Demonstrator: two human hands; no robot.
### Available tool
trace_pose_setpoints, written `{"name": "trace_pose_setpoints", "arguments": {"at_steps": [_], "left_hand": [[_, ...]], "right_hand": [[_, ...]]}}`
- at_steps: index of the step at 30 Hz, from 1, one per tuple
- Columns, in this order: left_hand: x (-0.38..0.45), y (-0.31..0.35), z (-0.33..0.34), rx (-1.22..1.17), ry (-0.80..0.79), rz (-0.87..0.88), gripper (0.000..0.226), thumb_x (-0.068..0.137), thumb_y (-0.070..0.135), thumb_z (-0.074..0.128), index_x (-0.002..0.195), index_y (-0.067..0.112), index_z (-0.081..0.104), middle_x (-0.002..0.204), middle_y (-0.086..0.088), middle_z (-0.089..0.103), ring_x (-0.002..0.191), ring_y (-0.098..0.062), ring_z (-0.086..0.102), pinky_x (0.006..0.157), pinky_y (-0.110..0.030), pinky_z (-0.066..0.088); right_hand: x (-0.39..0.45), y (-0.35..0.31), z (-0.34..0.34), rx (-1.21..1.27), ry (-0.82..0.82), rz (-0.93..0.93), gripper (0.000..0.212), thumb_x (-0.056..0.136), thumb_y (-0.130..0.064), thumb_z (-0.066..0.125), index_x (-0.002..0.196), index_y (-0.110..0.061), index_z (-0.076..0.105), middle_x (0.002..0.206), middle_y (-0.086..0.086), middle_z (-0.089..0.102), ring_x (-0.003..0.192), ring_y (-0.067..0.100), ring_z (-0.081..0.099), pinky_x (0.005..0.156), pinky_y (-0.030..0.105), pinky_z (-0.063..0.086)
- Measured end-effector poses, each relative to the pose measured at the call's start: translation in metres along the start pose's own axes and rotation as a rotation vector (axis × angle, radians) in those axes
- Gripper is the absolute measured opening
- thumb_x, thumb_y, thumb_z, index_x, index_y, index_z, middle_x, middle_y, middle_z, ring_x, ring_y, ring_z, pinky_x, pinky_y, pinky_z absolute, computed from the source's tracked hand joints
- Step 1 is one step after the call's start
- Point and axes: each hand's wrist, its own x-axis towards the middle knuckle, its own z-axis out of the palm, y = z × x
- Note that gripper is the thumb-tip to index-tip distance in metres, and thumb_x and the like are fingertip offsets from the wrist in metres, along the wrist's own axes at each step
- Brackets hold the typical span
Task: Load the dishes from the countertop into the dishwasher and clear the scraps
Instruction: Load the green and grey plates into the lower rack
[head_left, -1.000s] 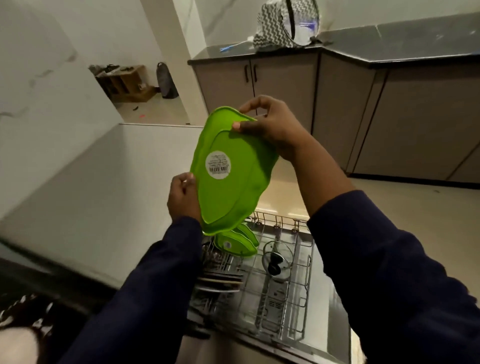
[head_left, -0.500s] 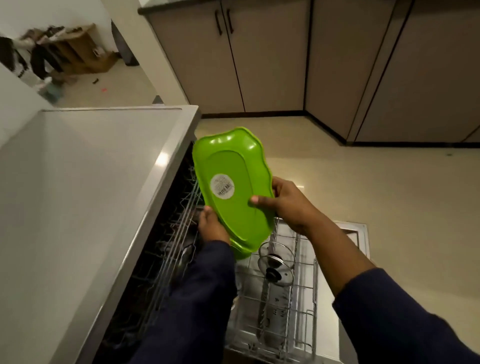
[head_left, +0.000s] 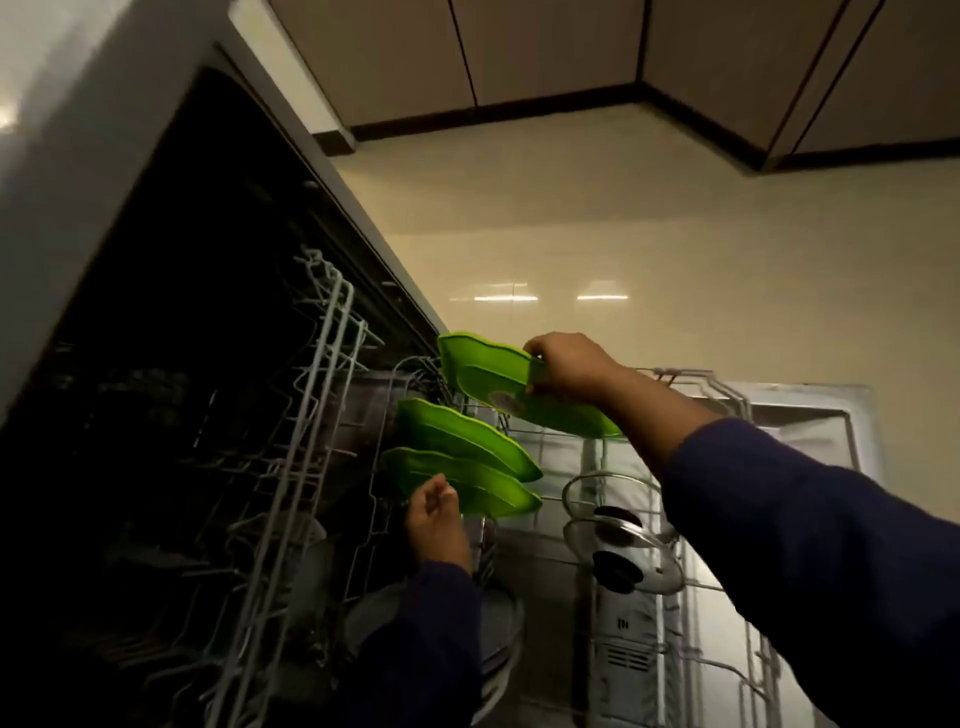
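My right hand (head_left: 566, 366) grips the far edge of a green plastic plate (head_left: 498, 384), held tilted over the back of the pulled-out lower rack (head_left: 675, 577) of the open dishwasher (head_left: 171, 322). Two more green plates (head_left: 462, 441) stand slotted on edge in the rack just below it. My left hand (head_left: 436, 519) is at the near edge of the lowest green plate, fingers curled; whether it grips the plate is unclear. Two glass lids with black knobs (head_left: 621, 551) stand in the rack to the right.
The upper wire rack (head_left: 311, 415) juts out at the left, above grey plates (head_left: 498, 634) low in the lower rack. The open dishwasher door (head_left: 810, 415) lies beyond the rack. Beige floor and cabinet doors (head_left: 545, 52) fill the background.
I have bent low toward the dishwasher. My right hand brought the green plate down from chest height to the lower rack; my left hand let go of it and moved to the slotted plates.
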Motion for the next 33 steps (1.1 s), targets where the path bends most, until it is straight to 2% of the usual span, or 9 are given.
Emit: {"name": "trace_pose_setpoints", "arguments": {"at_steps": [2,4,7,9,13,16,21,29,33], "left_hand": [[0.016,-0.014,0.001,0.024,-0.011,0.002,0.029,0.09,-0.008,0.042,0.117,-0.011,0.05,0.125,-0.029,0.051,0.098,-0.018,0.045,0.066,-0.009,0.043],[0.027,-0.025,0.0,0.032,-0.023,0.003,0.027,0.09,-0.007,0.043,0.116,-0.009,0.052,0.124,-0.027,0.053,0.098,-0.018,0.047,0.068,-0.009,0.043],[0.037,-0.041,-0.004,0.02,-0.024,-0.016,0.027,0.089,-0.008,0.045,0.115,-0.008,0.052,0.117,-0.021,0.056,0.099,-0.018,0.049,0.084,-0.025,0.04],[0.04,-0.047,-0.005,0.013,-0.007,-0.024,0.027,0.089,-0.009,0.045,0.114,-0.006,0.053,0.11,-0.015,0.056,0.1,-0.018,0.05,0.086,-0.028,0.04],[0.049,-0.06,-0.004,0.02,0.015,-0.013,0.026,0.088,-0.009,0.047,0.112,-0.004,0.055,0.103,-0.009,0.055,0.096,-0.018,0.052,0.067,-0.012,0.047],[0.051,-0.064,0.001,0.003,0.022,-0.012,0.026,0.088,-0.009,0.046,0.112,-0.005,0.055,0.101,-0.008,0.056,0.092,-0.017,0.053,0.063,-0.004,0.045],[0.046,-0.065,0.009,-0.04,-0.004,-0.001,0.024,0.087,-0.012,0.044,0.107,-0.003,0.055,0.086,0.002,0.057,0.08,-0.005,0.054,0.063,-0.001,0.046],[0.053,-0.066,0.008,-0.084,0.013,0.035,0.023,0.087,-0.012,0.045,0.098,0.006,0.055,0.085,0.003,0.057,0.08,-0.006,0.055,0.064,-0.003,0.047],[0.054,-0.064,0.007,-0.099,0.007,0.048,0.023,0.087,-0.012,0.045,0.097,0.006,0.055,0.085,0.003,0.057,0.079,-0.005,0.055,0.064,-0.004,0.046]], "right_hand": [[0.024,0.002,0.021,-0.027,-0.022,-0.021,0.044,0.083,-0.018,0.067,0.125,-0.011,0.055,0.128,0.014,0.057,0.118,0.032,0.051,0.088,0.033,0.042],[0.041,0.003,0.042,-0.042,-0.042,-0.028,0.046,0.085,-0.018,0.065,0.128,-0.012,0.053,0.129,0.014,0.056,0.119,0.032,0.05,0.089,0.033,0.042],[0.062,0.007,0.066,-0.034,-0.015,-0.022,0.043,0.085,-0.018,0.064,0.127,-0.013,0.053,0.127,0.015,0.057,0.118,0.033,0.051,0.089,0.034,0.042],[0.073,0.009,0.075,-0.03,-0.003,-0.014,0.043,0.085,-0.018,0.064,0.127,-0.014,0.053,0.127,0.015,0.058,0.118,0.033,0.051,0.089,0.034,0.042],[0.092,0.009,0.078,0.0,-0.022,-0.027,0.048,0.086,-0.02,0.065,0.131,-0.015,0.051,0.132,0.013,0.055,0.121,0.03,0.05,0.092,0.033,0.042],[0.099,0.003,0.071,0.052,-0.006,-0.06,0.047,0.086,-0.021,0.065,0.13,-0.015,0.051,0.132,0.012,0.055,0.121,0.031,0.049,0.092,0.033,0.04],[0.105,0.004,0.078,0.057,-0.03,-0.032,0.046,0.086,-0.021,0.065,0.129,-0.016,0.052,0.13,0.012,0.056,0.12,0.031,0.05,0.091,0.032,0.041],[0.117,0.005,0.095,0.145,-0.016,-0.037,0.048,0.088,-0.025,0.063,0.132,-0.017,0.049,0.131,0.012,0.055,0.121,0.031,0.049,0.091,0.032,0.04],[0.12,0.001,0.102,0.194,0.013,-0.015,0.04,0.096,-0.027,0.048,0.131,-0.011,0.036,0.122,0.021,0.056,0.111,0.035,0.052,0.078,0.033,0.034]]}}
